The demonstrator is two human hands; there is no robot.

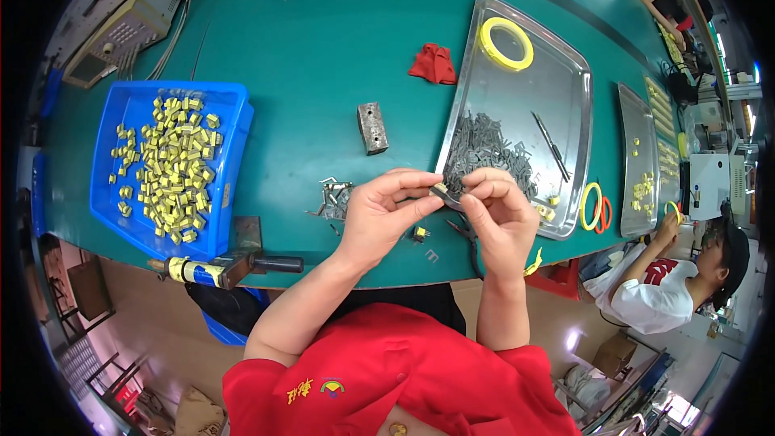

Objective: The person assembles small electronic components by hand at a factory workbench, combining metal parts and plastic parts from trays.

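My left hand (378,211) and my right hand (502,222) meet above the table's near side, both closed in pinches. Between their fingertips is a small transformer part (442,190), dark with a bit of yellow; the fingers hide most of it. Behind my right hand, a pile of grey E-shaped core pieces (488,148) lies in a metal tray (557,60). On the table just below the hands sit another small transformer (421,233) and a loose core piece (432,256). Pliers (471,244) rest partly hidden beside my right wrist.
A blue tray (240,125) of yellow-wrapped transformers (173,165) stands left. A metal block (372,128), metal clips (331,198) and red cloth (434,64) lie mid-table. Yellow tape (507,44) and a pen (551,147) are in the metal tray. A co-worker (670,282) sits right.
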